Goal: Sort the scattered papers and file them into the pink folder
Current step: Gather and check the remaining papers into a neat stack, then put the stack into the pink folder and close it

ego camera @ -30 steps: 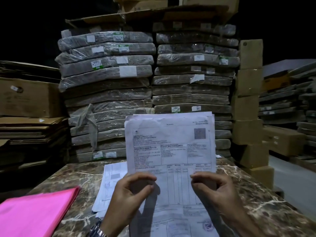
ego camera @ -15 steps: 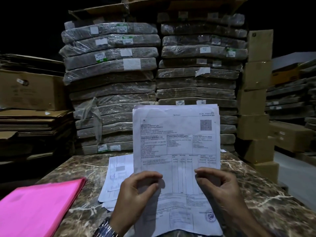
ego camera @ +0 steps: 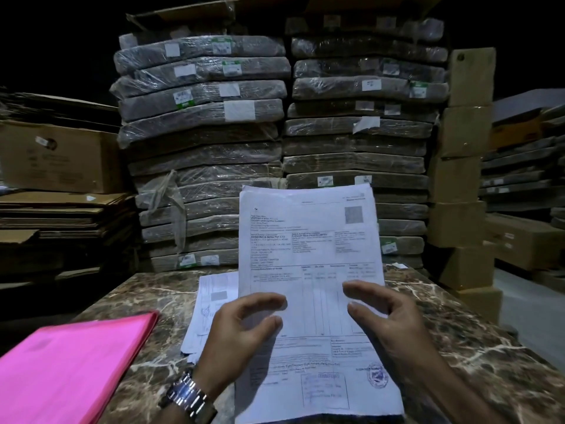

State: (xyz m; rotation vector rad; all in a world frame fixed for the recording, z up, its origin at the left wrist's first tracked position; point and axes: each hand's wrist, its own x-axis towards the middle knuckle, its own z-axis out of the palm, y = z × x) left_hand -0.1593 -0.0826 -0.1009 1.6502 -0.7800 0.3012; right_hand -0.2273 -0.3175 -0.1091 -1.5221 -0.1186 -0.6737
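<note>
Both hands, left (ego camera: 244,328) and right (ego camera: 388,319), pinched the papers (ego camera: 308,246) upright, probably to square them before filing in the folder (ego camera: 70,362).

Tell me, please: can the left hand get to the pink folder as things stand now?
Probably yes: the pink folder lies just left of the left hand on the table, nothing between, but that hand holds papers.

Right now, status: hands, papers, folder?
Both hands, left and right, hold the paper sheaf upright. Pink folder lies shut at left. More papers on the marble table.
</note>
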